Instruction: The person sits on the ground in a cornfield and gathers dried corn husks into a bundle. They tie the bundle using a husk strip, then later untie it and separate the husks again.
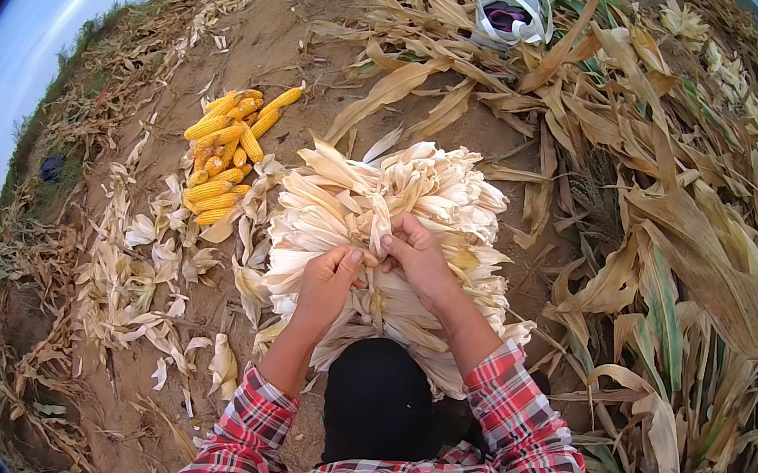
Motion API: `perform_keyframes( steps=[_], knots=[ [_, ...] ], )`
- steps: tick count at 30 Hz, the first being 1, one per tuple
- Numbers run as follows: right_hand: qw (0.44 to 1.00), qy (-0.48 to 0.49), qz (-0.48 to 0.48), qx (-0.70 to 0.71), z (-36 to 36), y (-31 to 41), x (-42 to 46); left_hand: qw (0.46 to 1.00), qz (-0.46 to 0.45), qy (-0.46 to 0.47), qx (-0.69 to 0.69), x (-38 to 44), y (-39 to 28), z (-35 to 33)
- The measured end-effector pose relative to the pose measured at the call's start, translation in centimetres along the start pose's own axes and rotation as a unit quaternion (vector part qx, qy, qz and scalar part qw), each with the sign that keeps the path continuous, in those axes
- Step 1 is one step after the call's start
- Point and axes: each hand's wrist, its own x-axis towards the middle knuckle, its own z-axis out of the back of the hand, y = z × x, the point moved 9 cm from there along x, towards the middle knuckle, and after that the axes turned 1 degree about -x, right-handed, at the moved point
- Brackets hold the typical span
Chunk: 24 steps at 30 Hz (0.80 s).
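A large bundle of pale dried corn husks [457, 189] lies on the soil just in front of my knee, with twisted husk strips [379, 218] running across its middle. My left hand [329, 280] is over the bundle's centre, thumb and forefinger pinched on a thin end of husk strip. Close to its right, my right hand [416, 252] grips the twisted strip between thumb and fingers. The fingertips of both hands nearly meet. The lower fingers of each hand are partly hidden.
Husked yellow corn cobs [222, 144] are piled on the soil to the left, beside loose husks [122, 274]. Dry corn stalks and leaves [706, 258] cover the right side. A white bag [515, 18] with dark contents rests among leaves at the top. My dark-clothed knee [379, 401] touches the bundle's near side.
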Motion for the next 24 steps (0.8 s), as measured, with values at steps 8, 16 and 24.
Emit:
perform_keyframes(
  steps=[8, 16, 24],
  knots=[
    [0.999, 0.013, -0.035, -0.013, -1.1, 1.2, -1.3, 0.99, 0.007, 0.141, 0.026, -0.6, -0.6, -2.4],
    [0.903, 0.174, 0.09, -0.382, -4.9, 4.0, -3.4, 0.898, -0.251, 0.202, 0.3, -3.7, -3.9, -3.4],
    [0.89, 0.18, 0.104, -0.406, -3.6, 0.8, -2.9, 0.914, -0.277, 0.158, 0.251, -4.9, -0.4, -1.4]
  ],
)
